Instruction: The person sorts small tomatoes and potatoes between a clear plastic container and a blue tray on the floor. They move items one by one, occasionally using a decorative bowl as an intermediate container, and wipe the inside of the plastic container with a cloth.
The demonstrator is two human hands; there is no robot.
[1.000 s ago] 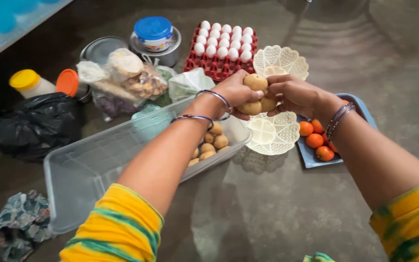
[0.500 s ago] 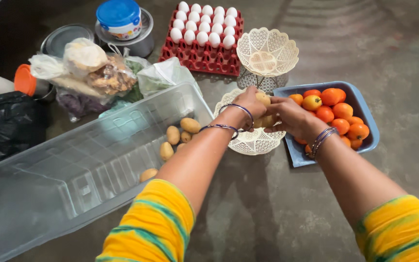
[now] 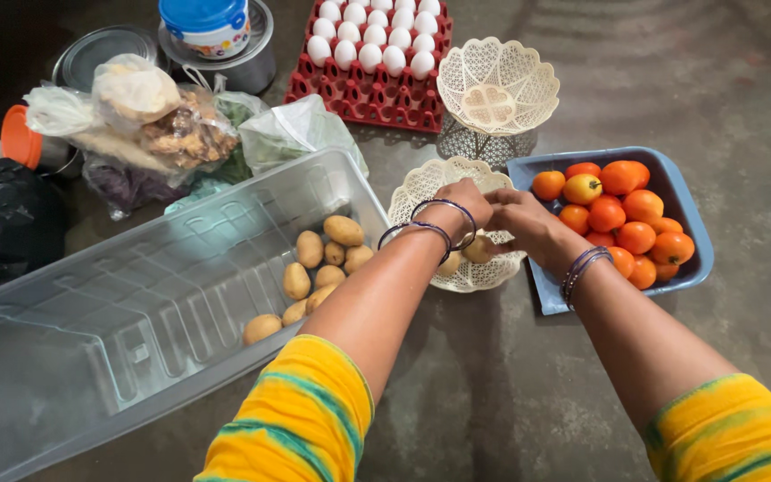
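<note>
We are lowering both hands into the cream lattice basket [image 3: 421,192] on the floor, between the clear plastic bin [image 3: 136,321] and the blue tomato tray [image 3: 689,223]. Our left hand [image 3: 466,203] and right hand [image 3: 528,225] are pinching potatoes [image 3: 476,248] inside it.

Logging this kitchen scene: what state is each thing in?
Left hand: in near basket, on potatoes.
Right hand: holding a potato.
Near basket: holds potatoes.
Far basket: empty.
Clear bin: open, few potatoes.
Blue tray: full of tomatoes.
Egg tray: filled.
</note>
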